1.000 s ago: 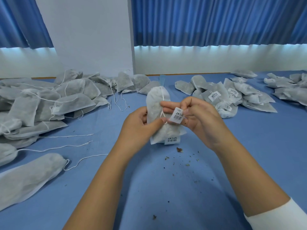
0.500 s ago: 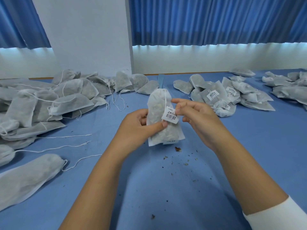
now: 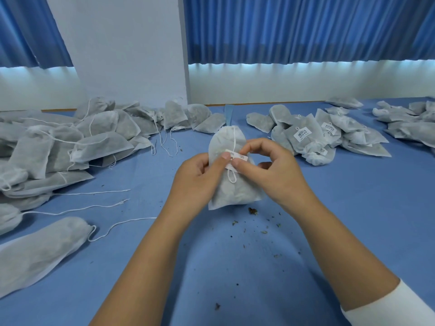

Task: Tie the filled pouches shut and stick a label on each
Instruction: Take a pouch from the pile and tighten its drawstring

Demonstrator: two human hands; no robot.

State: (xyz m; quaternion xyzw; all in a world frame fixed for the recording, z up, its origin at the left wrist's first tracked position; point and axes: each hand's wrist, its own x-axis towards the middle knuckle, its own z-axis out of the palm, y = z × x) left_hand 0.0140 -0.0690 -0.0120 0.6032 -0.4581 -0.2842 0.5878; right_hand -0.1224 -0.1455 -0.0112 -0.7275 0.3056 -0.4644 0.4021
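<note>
A filled white fabric pouch (image 3: 231, 194) stands upright on the blue table (image 3: 353, 208) at the centre, its drawstring (image 3: 233, 178) hanging down the front. My left hand (image 3: 200, 177) grips the pouch's left side, thumb on the front. My right hand (image 3: 273, 172) pinches a small white label (image 3: 237, 156) folded over the string, against the pouch. The label's print is hidden from view.
A large heap of unlabelled pouches (image 3: 70, 142) with loose strings covers the left side. One long pouch (image 3: 40, 250) lies near the front left. Labelled pouches (image 3: 317, 137) are piled at the right, more pouches (image 3: 409, 121) at the far right. Herb crumbs (image 3: 253, 211) dot the table.
The label, held face-up with its barcode showing, has been turned and folded over the string. Both hands stayed on the pouch, and a second label at the pouch's base is no longer visible.
</note>
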